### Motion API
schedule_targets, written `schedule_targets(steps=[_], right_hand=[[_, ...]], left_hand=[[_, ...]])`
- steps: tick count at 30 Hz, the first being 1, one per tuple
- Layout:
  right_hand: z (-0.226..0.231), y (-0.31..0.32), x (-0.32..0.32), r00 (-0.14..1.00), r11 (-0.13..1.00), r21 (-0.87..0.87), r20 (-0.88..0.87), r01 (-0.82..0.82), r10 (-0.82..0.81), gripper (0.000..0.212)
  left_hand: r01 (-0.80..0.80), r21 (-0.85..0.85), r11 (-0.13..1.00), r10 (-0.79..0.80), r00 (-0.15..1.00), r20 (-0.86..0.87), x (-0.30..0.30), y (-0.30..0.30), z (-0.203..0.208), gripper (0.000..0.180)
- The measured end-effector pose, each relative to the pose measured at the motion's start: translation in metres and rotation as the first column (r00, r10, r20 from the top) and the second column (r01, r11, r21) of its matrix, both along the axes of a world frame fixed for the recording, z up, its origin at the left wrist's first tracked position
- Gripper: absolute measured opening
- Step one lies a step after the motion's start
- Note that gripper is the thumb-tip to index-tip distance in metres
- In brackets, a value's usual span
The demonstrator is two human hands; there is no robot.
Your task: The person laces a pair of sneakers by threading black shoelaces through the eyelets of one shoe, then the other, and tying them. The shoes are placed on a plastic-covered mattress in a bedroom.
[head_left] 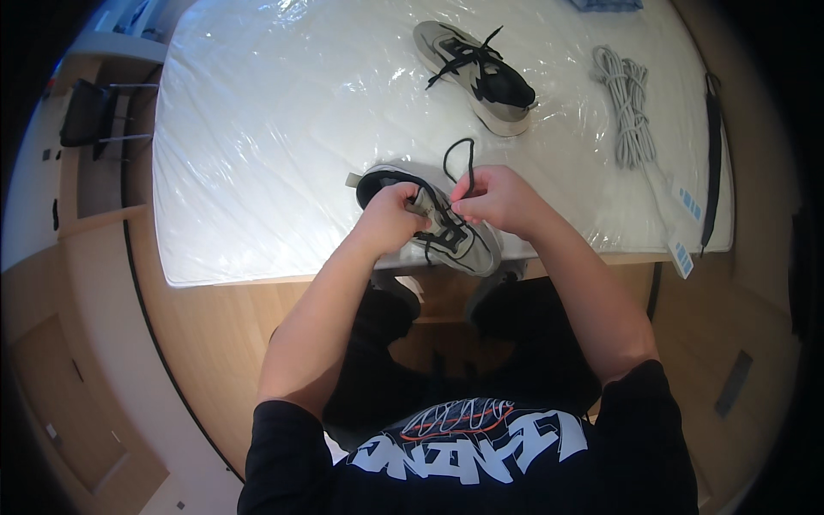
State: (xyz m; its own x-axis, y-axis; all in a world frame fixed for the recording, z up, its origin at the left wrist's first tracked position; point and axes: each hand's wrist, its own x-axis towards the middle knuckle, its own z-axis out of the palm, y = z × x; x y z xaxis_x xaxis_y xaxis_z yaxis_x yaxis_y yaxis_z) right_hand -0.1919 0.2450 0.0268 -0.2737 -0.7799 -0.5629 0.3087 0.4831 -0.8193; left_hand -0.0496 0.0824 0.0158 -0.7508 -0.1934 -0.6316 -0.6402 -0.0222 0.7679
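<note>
A grey sneaker (470,251) with black trim lies at the near edge of the plastic-covered mattress, its toe toward the lower right. My left hand (391,219) grips it at the opening, the thumb over the tongue and collar. Pinched between the fingers of my right hand (498,199) is a black shoelace (470,153), which loops up above the shoe beside the eyelets. Black lacing crosses the front part of the shoe, and a loose end hangs at its near side. Farther back lies a second grey and black sneaker (476,77), its black lace lying across it.
The mattress (257,154) is wrapped in shiny clear plastic. On its right lie a bundled grey cable (631,112) with white labelled ends (681,256) and a long black strap (712,163). A blue folded item (605,4) is at the far edge. A dark chair (86,113) stands at the left.
</note>
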Motion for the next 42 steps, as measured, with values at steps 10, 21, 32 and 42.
schedule_targets(steps=[10,21,32,42], right_hand=[[-0.035,0.0,0.008,0.999,0.998,0.046,0.018,-0.046,0.045,0.013],[-0.038,-0.003,0.02,0.984,0.992,0.053,-0.135,-0.113,0.119,0.008],[-0.038,-0.007,0.033,0.988,0.989,0.139,-0.149,0.055,-0.034,0.021],[-0.045,-0.007,0.031,0.991,0.976,0.216,-0.135,0.033,-0.004,0.026]], left_hand=[[-0.024,0.049,0.999,0.024,1.0,0.012,-0.002,0.0,0.005,0.031],[-0.08,0.031,0.996,0.08,0.997,-0.015,0.0,-0.002,0.001,0.019],[-0.079,0.081,0.994,0.075,0.996,0.05,-0.003,-0.003,0.0,0.031],[-0.004,0.001,1.0,0.004,0.975,0.22,-0.014,-0.003,0.023,0.032]])
